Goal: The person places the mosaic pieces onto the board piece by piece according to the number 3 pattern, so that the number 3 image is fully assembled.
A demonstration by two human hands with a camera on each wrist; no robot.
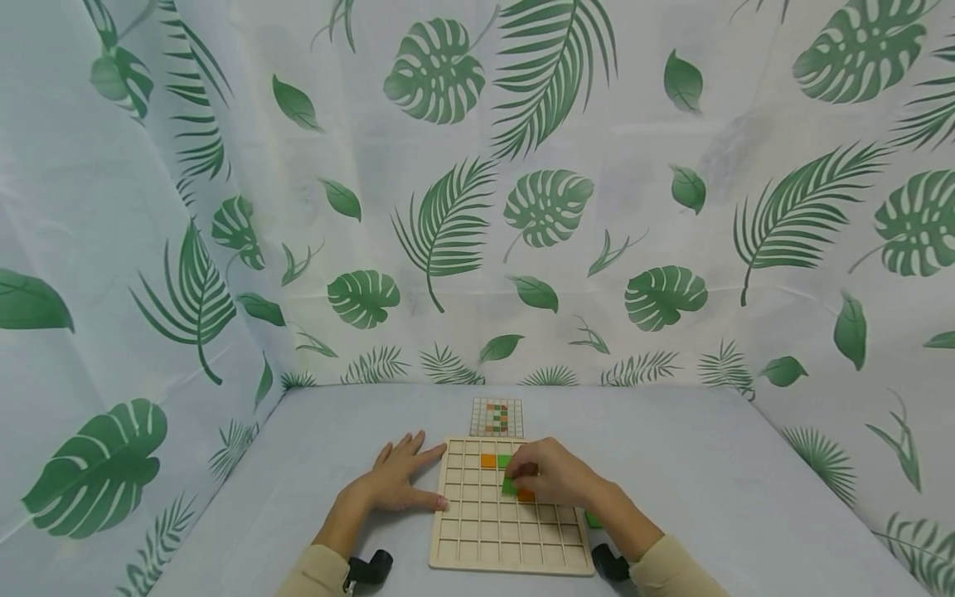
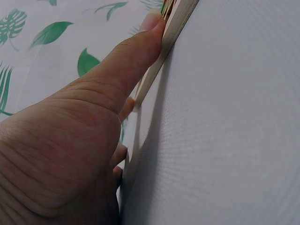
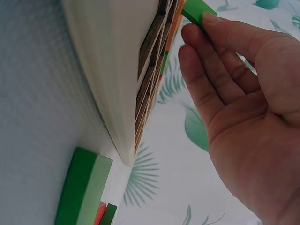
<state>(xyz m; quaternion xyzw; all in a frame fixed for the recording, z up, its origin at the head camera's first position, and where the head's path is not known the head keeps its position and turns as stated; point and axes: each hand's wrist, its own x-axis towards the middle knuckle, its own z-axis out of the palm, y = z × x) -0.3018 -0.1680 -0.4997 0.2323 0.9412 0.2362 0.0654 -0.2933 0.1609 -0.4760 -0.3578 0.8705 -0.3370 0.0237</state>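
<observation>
A pale wooden grid board (image 1: 477,531) lies flat on the table. My left hand (image 1: 403,481) is spread beside it, with the thumb (image 2: 140,44) touching its left edge. My right hand (image 1: 555,477) is over the upper right of the grid, pinching a green tile (image 3: 197,11) between thumb and fingers. In the head view that green tile (image 1: 509,487) appears tilted above the grid. An orange tile (image 1: 488,461) and another green tile (image 1: 503,461) sit side by side in an upper row. A second orange tile (image 1: 525,496) shows under the right hand, partly hidden.
Behind the board lies a small pattern card (image 1: 496,417) with a grid of coloured squares. Right of the board are a green block (image 3: 82,187) and a red piece (image 3: 100,213), partly covered by the forearm in the head view. A leaf-print cloth (image 1: 462,332) hangs behind.
</observation>
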